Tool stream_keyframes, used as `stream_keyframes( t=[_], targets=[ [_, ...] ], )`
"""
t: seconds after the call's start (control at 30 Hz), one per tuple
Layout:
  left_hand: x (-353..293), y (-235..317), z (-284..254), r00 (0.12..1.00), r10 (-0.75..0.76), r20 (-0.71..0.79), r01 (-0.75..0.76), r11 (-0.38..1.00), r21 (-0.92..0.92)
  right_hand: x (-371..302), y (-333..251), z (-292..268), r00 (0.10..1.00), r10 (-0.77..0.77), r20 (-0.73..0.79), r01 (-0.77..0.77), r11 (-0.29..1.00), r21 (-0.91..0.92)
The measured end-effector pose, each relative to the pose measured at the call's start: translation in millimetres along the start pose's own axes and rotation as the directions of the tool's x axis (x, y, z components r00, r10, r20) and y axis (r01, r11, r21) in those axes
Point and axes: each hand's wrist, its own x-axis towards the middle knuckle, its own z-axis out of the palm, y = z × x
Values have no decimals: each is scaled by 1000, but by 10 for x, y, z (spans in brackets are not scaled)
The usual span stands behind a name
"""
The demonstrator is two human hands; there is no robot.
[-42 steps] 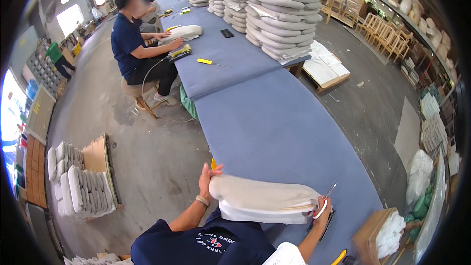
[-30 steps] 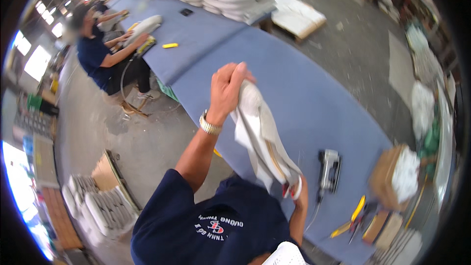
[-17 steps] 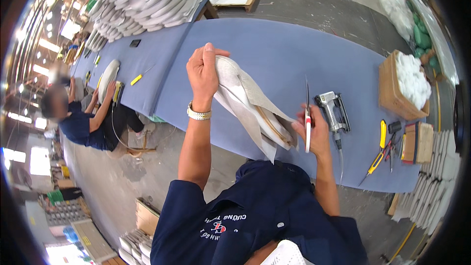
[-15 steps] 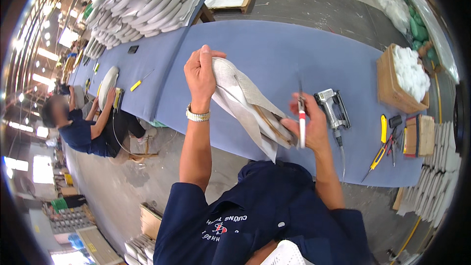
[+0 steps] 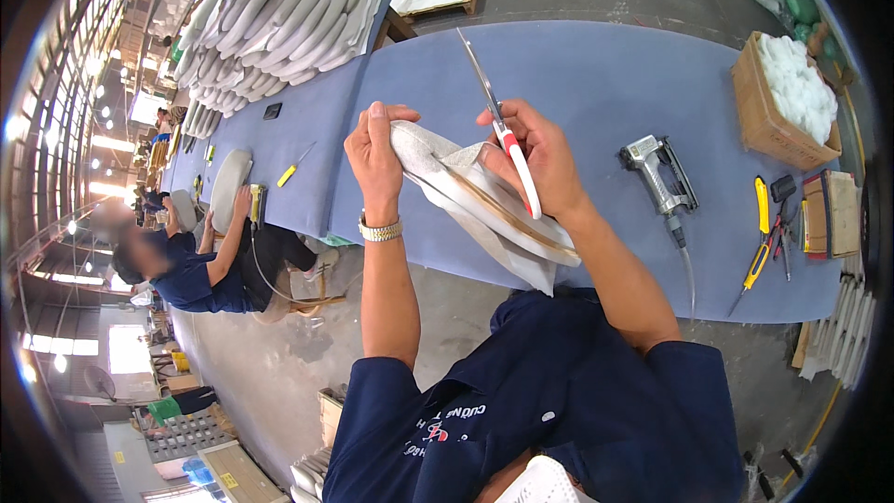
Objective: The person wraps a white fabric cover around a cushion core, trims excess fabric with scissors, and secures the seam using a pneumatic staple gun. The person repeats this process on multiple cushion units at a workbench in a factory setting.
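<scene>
A curved padded panel wrapped in light grey fabric is held on edge above the near side of the blue table. Its brown wooden edge shows between loose fabric flaps. My left hand is closed around the panel's far left end. In my right hand are scissors with red and white handles, their blades together and pointing away from me. The thumb of that hand presses against a raised fabric flap on the panel's upper side.
A pneumatic staple gun with a hose lies on the blue table, right of my hands. Further right are a yellow cutter knife, small tools and a carton of white stuffing. Stacked grey padded panels and a seated co-worker are at left.
My right hand has moved up and left with the scissors, from the panel's near end to the flap near its middle. The panel has turned to lie more crosswise.
</scene>
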Motion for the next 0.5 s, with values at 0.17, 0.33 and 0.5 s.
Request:
stream_keyframes(
  t=[0.17, 0.33, 0.5],
  targets=[
    [-2, 50, -86, 998, -26, 62, 22, 998, 62, 41, -53, 26, 998, 34, 46, -36, 999, 34],
    [16, 97, -216, 985, -62, 163, 48, 995, 88, 74, -89, 82, 997, -38, 63, 36, 999, 27],
    [26, 538, -304, 915, -26, 402, -50, 983, 176, 104, -60, 37, 994, 27, 105, -43, 987, 155]
  ],
)
